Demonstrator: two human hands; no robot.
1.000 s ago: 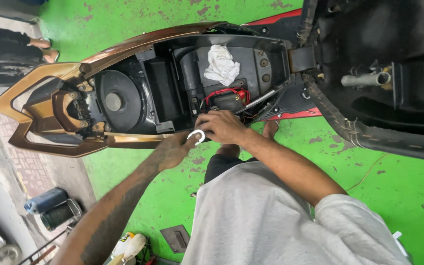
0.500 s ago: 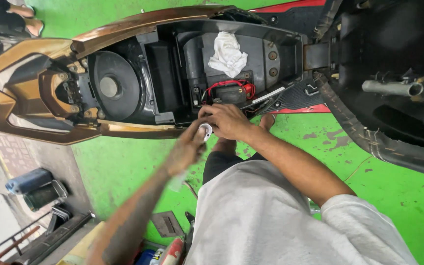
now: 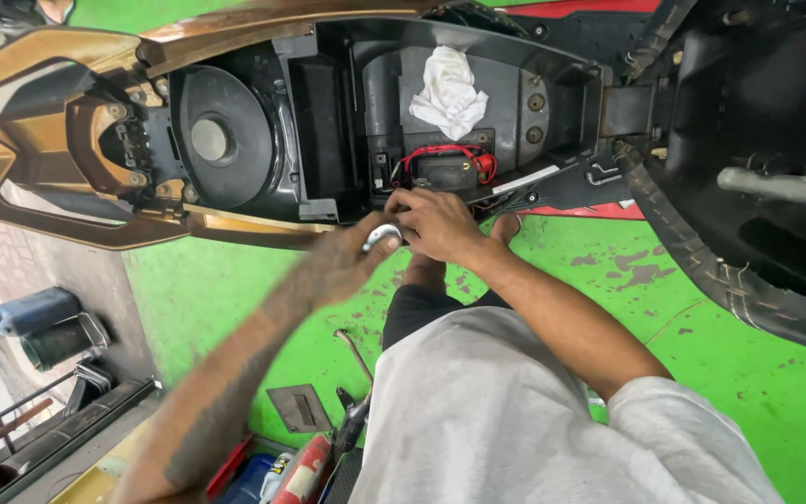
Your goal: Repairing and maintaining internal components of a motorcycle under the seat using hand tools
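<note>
Hidden: the left hand is motion-blurred, so its fingers cannot be told apart; the small silvery ring-shaped part between the 2 hands is half covered by fingers, and its kind is unclear.
Cut off: the scooter body and the tyre run past the picture's edges.
Left hand: fingers curled at the ring-shaped part, touching it; grip too blurred to judge.
Right hand: fingers bent and closed together over the near edge of the open under-seat compartment, fingertips meeting the ring-shaped part; whether it pinches it, cannot tell.
Nearby: a battery with red wires just beyond the knuckles; a white rag further in.
Change: compared with 0.5 s earlier, both hands sit at the same spot on the compartment edge; the view has shifted slightly, with the scooter sitting differently in the picture.
</note>
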